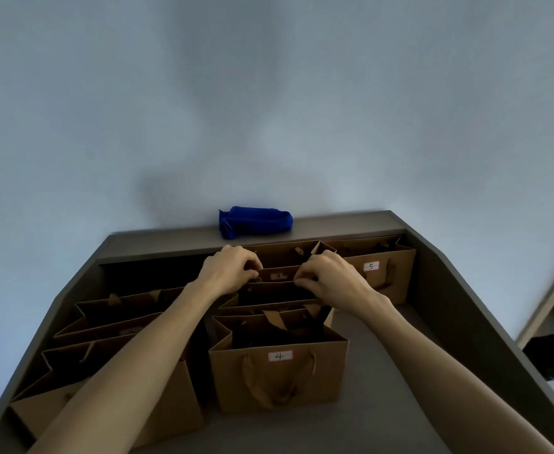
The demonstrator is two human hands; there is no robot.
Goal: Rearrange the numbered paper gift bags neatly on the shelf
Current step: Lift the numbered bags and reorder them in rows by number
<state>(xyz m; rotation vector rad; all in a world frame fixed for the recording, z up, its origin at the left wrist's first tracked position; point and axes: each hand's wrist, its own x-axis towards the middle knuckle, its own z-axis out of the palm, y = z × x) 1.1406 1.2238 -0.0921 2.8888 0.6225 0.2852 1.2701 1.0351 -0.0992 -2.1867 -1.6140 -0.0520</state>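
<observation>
I see both arms stretched forward, left hand (233, 271) and right hand (329, 276) pinching the top rim of bag 3 (279, 276). It stands mid-shelf (383, 339), behind bag 4 (279, 375), left of bag 5 (380, 270).

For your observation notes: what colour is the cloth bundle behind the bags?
Deep blue cloth bundle, head view.

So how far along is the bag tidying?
Bag 4 and bag 5 stand upright, labels forward. Both hands, left hand and right hand, grip the rim of bag 3. The two left bags sit askew, numbers unseen.
</observation>
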